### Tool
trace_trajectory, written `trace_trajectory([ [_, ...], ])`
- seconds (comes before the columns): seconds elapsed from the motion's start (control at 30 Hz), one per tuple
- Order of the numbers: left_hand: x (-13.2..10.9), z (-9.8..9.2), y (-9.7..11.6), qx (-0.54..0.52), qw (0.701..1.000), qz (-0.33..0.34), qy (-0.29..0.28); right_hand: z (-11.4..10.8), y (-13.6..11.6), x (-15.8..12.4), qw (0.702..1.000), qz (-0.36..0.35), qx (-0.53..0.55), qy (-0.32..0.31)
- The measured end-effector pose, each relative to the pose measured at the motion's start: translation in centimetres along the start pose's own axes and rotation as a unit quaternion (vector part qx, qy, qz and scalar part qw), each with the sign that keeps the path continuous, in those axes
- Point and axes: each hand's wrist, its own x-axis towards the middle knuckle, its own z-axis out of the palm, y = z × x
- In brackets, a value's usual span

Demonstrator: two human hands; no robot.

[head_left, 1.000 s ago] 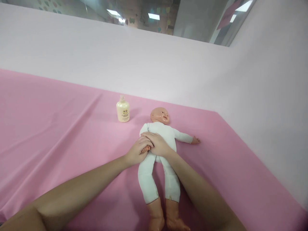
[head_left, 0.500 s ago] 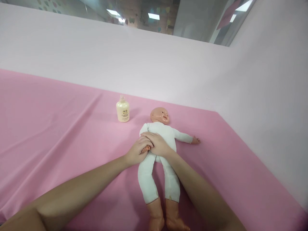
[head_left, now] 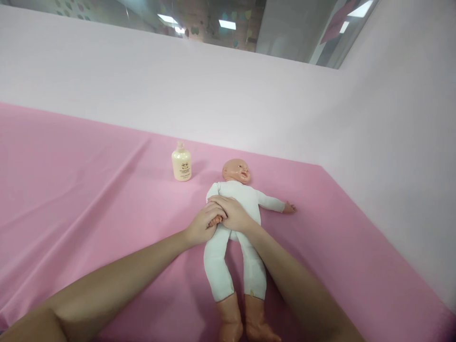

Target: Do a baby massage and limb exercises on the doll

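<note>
A baby doll [head_left: 238, 192] in a white suit lies on its back on the pink sheet [head_left: 89, 199], head away from me, bare feet toward me. Both my hands meet at the doll's near arm, by its waist. My left hand [head_left: 201, 223] is curled round the doll's small orange hand. My right hand [head_left: 233, 213] lies over the same spot and over the doll's belly, fingers closed on the arm. The doll's other arm stretches out to the right.
A cream lotion bottle [head_left: 181, 164] stands upright left of the doll's head. Pale walls [head_left: 392, 142] close in behind and on the right; the sheet's folds run across the left side.
</note>
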Motion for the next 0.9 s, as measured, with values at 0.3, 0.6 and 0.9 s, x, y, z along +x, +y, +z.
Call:
trace_trajectory([
  [0.3, -0.19, 0.29, -0.14, -0.003, 1.000, -0.018, 0.007, 0.04, 0.02, -0.03, 1.000, -0.002, -0.005, 0.003],
  [0.6, -0.16, 0.30, -0.32, -0.004, 1.000, -0.007, 0.008, -0.02, -0.02, 0.04, 1.000, 0.000, 0.000, -0.003],
  [0.9, -0.01, 0.27, -0.14, -0.009, 1.000, -0.008, 0.012, -0.12, -0.15, -0.03, 1.000, 0.008, -0.003, -0.007],
])
